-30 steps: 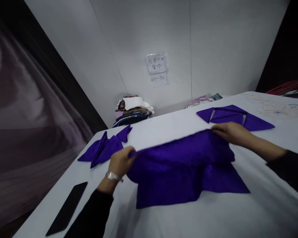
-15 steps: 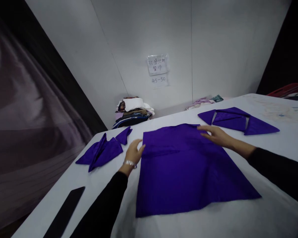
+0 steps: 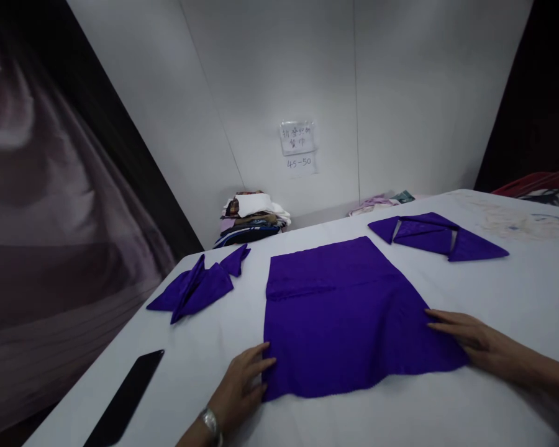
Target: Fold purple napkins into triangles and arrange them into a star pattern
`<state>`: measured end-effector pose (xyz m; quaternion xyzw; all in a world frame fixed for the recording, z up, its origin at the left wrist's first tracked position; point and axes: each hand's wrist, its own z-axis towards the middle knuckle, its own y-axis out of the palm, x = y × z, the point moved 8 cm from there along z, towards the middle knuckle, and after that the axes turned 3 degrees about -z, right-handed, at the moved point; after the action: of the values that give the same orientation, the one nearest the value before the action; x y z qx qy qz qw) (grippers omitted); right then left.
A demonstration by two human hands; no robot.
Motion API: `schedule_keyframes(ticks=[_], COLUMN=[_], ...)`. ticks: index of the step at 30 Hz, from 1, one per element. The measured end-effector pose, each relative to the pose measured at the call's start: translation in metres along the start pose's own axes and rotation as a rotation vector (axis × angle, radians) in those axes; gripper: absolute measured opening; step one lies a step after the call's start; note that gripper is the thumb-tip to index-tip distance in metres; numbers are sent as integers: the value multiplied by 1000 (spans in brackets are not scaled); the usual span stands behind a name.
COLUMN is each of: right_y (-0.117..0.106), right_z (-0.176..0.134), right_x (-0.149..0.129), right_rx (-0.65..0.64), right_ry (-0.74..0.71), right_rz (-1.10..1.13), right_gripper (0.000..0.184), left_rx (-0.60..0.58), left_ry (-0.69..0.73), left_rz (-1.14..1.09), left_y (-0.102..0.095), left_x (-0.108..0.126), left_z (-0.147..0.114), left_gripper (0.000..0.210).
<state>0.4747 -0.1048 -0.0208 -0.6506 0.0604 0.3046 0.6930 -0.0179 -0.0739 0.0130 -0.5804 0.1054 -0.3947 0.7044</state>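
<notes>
A purple cloth napkin (image 3: 335,323) lies spread on the white table in front of me. A crease runs across its upper part, and its lower right portion ripples. My left hand (image 3: 242,388), with a silvery band at the wrist, rests its spread fingertips on the napkin's near left edge. At the right edge, close to the near corner, my right hand (image 3: 482,344) touches the cloth with outstretched fingers. Its thumb is mostly hidden.
Folded purple cloths lie at the left (image 3: 195,288) and back right (image 3: 428,233) of the table (image 3: 205,354). A flat black object (image 3: 125,397) is at the near left. Stacked clothes (image 3: 251,217) stand by the wall, below a paper sign (image 3: 298,139).
Both hands have come from the napkin's far part to its near side edges. The napkin's far edge looks straighter, and its near right corner has shifted inward.
</notes>
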Motion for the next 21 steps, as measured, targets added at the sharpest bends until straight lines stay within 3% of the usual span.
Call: schedule_keyframes(ticks=[5,8,14,17,21], right_y=[6,8,1,-2,-3], right_z=[21,24,10,5,8], right_x=[-17,-17,-10,-10,-10], right_rx=[116,126,145,144,129], right_ry=[-92,-65,145,192,236], right_rz=[100,214,464,510,519], right_gripper=[37,33,27,27,26], left_rx=[64,103,143,163,203], left_ry=[-58,-130,-232,-204,-161], left_rz=[14,-42,-264,-334,-341], left_y=[7,8,10,10,5], left_x=[6,6,-9,-14,-10], left_z=[34,43,25,11,9], left_gripper=[20,13,26,37,35])
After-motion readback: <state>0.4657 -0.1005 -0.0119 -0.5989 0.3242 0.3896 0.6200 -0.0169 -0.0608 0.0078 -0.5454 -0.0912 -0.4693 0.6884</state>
